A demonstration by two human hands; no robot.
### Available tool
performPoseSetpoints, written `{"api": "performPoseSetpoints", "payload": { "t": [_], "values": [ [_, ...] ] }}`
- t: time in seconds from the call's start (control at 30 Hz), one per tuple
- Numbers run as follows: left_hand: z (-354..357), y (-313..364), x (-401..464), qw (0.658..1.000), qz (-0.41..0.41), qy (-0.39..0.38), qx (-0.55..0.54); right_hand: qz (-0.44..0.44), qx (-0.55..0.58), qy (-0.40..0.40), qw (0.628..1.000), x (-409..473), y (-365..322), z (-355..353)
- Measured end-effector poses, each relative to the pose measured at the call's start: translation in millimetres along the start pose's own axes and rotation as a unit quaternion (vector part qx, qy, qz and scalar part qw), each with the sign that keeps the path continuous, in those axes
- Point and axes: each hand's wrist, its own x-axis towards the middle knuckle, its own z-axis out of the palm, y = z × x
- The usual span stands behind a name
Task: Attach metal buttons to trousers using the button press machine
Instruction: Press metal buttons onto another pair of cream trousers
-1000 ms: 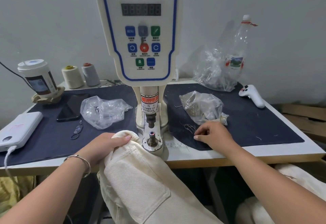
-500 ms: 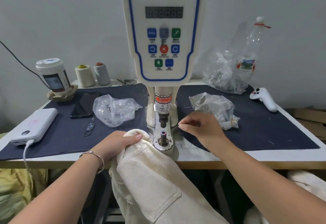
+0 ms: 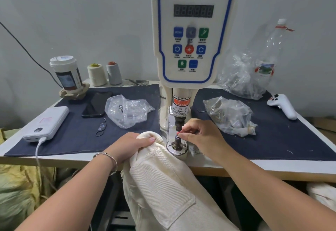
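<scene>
Cream trousers [image 3: 163,185] drape off the worktop [image 3: 272,165] edge at 6 o'clock of the button machine [image 3: 193,36]; left hand [image 3: 131,145] grips their bunched waistband, right hand [image 3: 201,136] at 3 o'clock of the lower die [image 3: 177,140], fingers pinched together there, contents unclear

Even, soft indoor light; faint shadows on wall [image 3: 72,21] toward 1 o'clock; wide-angle bending at edges; focus sharp.

Cream trousers [image 3: 163,185], bunched at the waistband, draped off the table edge [image 3: 254,165] beside the press's lower die [image 3: 177,144]. White press [image 3: 193,30] upright mid-table, display dark. Clear bags of buttons [image 3: 229,115] right of it.
</scene>
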Motion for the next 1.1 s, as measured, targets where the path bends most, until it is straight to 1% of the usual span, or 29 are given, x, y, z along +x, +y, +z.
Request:
{"api": "performPoseSetpoints", "payload": {
  "t": [0.13, 0.4, 0.57, 0.63, 0.67, 0.7, 0.77, 0.83, 0.87, 0.93, 1.0, 1.07, 1.1],
  "values": [
    [0.5, 0.3, 0.2, 1.000, 0.003, 0.001, -0.002, -0.007, -0.011, -0.004, 1.000, 0.2, 0.5, -0.6],
    [-0.2, -2.8, 1.0, 1.000, 0.003, -0.004, -0.008, -0.002, 0.021, -0.012, 1.000, -3.6, -1.0, -5.1],
    [-0.8, -0.2, -10.2, 1.000, 0.022, 0.008, -0.003, 0.025, 0.051, 0.038, 0.998, -18.9, -1.8, -14.3],
    [-2.0, 3.0, -23.3, 0.999, 0.031, -0.030, -0.020, 0.019, 0.065, 0.057, 0.996, -29.0, -3.3, -22.5],
    [-1.5, 6.0, -32.2, 0.997, 0.039, -0.058, -0.035, 0.014, 0.072, 0.051, 0.996, -34.4, -5.3, -26.4],
    [0.2, 9.6, -41.3, 0.994, 0.047, -0.088, -0.051, 0.009, 0.081, 0.033, 0.996, -39.4, -8.4, -29.9],
    [8.5, 19.9, -59.9, 0.984, 0.060, -0.144, -0.082, -0.005, 0.099, -0.029, 0.995, -48.4, -16.2, -34.8],
    [22.3, 34.8, -78.4, 0.971, 0.064, -0.197, -0.116, -0.019, 0.125, -0.135, 0.983, -53.3, -24.7, -37.3],
    [30.8, 43.2, -86.8, 0.964, 0.064, -0.220, -0.131, -0.022, 0.159, -0.207, 0.965, -54.3, -29.2, -38.0],
    [45.8, 60.0, -101.1, 0.953, 0.065, -0.257, -0.147, -0.004, 0.260, -0.330, 0.907, -55.3, -35.4, -40.9],
    [56.2, 74.3, -110.7, 0.952, 0.067, -0.265, -0.135, 0.032, 0.321, -0.415, 0.851, -55.4, -33.9, -47.8],
    [61.9, 81.7, -114.6, 0.962, 0.050, -0.253, -0.094, 0.068, 0.311, -0.473, 0.822, -55.7, -29.2, -61.8],
    [64.5, 83.4, -116.0, 0.965, 0.036, -0.251, -0.071, 0.082, 0.278, -0.494, 0.820, -54.9, -26.6, -69.0]
  ]
}}
